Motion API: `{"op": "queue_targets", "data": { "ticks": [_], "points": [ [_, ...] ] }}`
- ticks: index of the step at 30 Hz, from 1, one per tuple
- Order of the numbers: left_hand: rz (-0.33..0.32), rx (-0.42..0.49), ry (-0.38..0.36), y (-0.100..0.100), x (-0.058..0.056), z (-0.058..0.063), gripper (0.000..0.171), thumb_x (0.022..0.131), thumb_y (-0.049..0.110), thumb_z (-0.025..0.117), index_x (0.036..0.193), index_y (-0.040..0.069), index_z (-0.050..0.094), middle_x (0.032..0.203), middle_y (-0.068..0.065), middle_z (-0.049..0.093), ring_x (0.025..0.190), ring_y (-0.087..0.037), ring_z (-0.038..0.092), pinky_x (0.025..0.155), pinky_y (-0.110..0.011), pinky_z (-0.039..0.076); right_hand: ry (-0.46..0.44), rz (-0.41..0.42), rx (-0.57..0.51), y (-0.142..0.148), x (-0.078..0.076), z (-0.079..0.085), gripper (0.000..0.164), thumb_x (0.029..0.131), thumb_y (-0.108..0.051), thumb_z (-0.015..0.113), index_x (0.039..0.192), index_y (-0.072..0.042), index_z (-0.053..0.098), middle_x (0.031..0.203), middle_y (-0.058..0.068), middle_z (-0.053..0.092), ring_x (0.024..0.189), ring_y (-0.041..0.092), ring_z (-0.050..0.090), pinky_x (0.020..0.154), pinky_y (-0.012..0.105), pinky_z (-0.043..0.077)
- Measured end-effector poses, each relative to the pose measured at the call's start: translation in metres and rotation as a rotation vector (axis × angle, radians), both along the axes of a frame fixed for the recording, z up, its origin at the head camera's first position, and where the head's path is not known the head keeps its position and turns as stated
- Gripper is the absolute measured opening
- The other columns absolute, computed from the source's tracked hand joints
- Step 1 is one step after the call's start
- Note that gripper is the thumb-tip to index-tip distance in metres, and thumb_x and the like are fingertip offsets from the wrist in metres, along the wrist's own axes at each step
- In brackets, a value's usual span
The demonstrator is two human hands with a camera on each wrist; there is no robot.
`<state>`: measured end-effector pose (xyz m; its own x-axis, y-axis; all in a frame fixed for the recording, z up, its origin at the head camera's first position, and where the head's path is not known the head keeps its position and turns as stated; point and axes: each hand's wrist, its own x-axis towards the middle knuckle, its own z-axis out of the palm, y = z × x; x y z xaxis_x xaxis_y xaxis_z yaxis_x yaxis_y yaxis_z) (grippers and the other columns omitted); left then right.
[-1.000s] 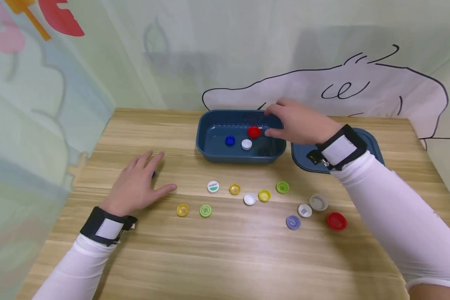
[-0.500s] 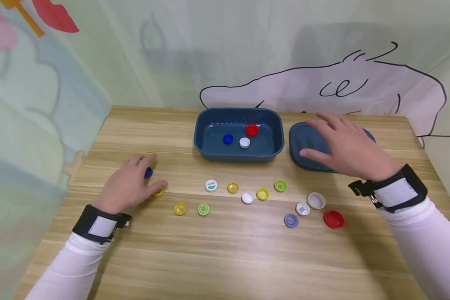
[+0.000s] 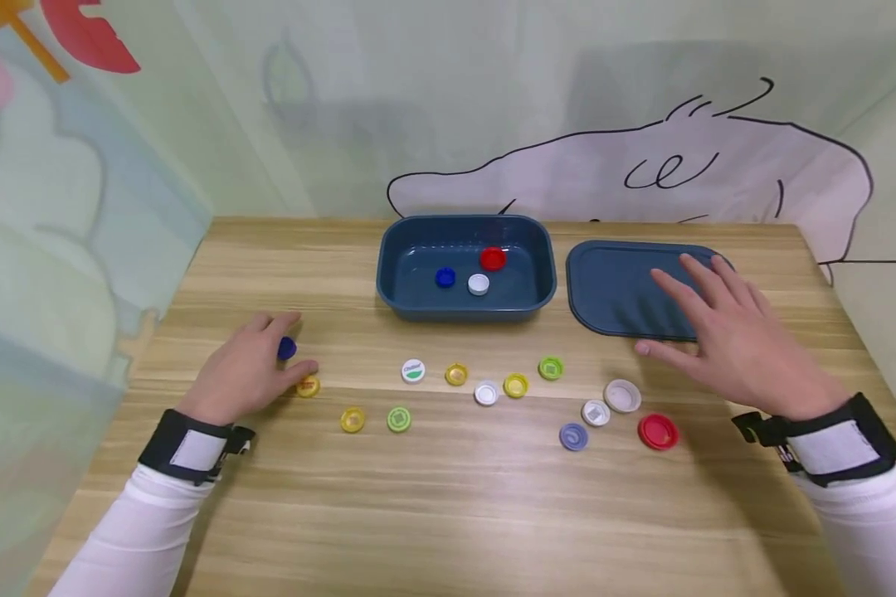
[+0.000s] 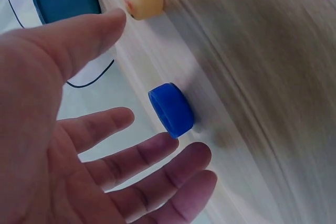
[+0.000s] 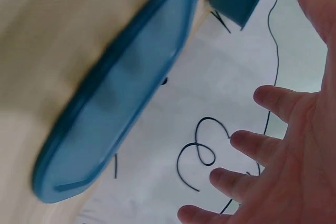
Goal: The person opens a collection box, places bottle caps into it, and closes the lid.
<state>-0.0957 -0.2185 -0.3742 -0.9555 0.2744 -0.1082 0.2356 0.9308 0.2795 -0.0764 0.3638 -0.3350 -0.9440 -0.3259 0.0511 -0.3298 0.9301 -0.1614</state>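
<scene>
My left hand (image 3: 239, 375) reaches low over the table's left side, its thumb and fingers apart. Just by its fingertips is a dark blue bottle cap (image 4: 172, 109), not pinched; whether a finger touches it I cannot tell. A yellow cap (image 3: 309, 386) lies near the thumb. Over the front right of the dark blue lid (image 3: 620, 286), my right hand (image 3: 750, 356) hovers with fingers spread, holding nothing. The dark blue box (image 3: 466, 314) at the back contains a blue cap (image 3: 445, 278), a red cap (image 3: 493, 259) and a white cap (image 3: 479, 284).
Several loose caps lie across the middle of the wooden table (image 3: 448, 514), among them a green cap (image 3: 399, 419) and a white printed cap (image 3: 413, 371). At the right are a large red cap (image 3: 658, 432) and a purple cap (image 3: 573, 437). A printed curtain (image 3: 448, 108) hangs behind.
My right hand has drawn back from the box to the right and nearer, uncovering the lid. The left hand has shifted slightly left, and the yellow cap by its thumb has come into sight.
</scene>
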Motion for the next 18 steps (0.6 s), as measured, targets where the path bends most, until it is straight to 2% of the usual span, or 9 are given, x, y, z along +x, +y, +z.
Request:
{"op": "queue_targets", "data": {
  "ticks": [6,13,18],
  "points": [
    [-0.004,0.005,0.003,0.0,-0.001,-0.003,0.066,0.098,0.033,0.079,0.145,-0.006,0.056,0.129,-0.031,0.061,0.106,-0.041,0.066,0.088,-0.058,0.056,-0.003,-0.026,0.024,0.006,0.014,-0.013,0.104,0.089,-0.061,0.079,0.167,-0.012,0.032,0.172,0.028,0.017,0.158,0.056,0.001,0.121,0.075,0.001],
    [0.025,0.018,-0.027,0.002,-0.003,-0.005,0.046,0.1,0.016,0.074,0.138,-0.006,0.061,0.128,-0.032,0.06,0.114,-0.048,0.065,0.095,-0.063,0.055,-0.028,-0.04,0.031,0.006,0.026,-0.026,0.105,0.088,-0.063,0.078,0.167,-0.011,0.032,0.172,0.028,0.015,0.158,0.053,-0.004,0.121,0.072,-0.007],
    [0.025,0.034,-0.031,0.003,-0.006,-0.004,0.033,0.101,0.008,0.071,0.13,-0.005,0.065,0.124,-0.029,0.06,0.112,-0.047,0.066,0.094,-0.063,0.055,-0.031,-0.048,0.03,0.008,0.032,-0.032,0.105,0.089,-0.064,0.077,0.167,-0.012,0.032,0.172,0.028,0.015,0.158,0.053,-0.004,0.121,0.072,-0.009]
  ]
}}
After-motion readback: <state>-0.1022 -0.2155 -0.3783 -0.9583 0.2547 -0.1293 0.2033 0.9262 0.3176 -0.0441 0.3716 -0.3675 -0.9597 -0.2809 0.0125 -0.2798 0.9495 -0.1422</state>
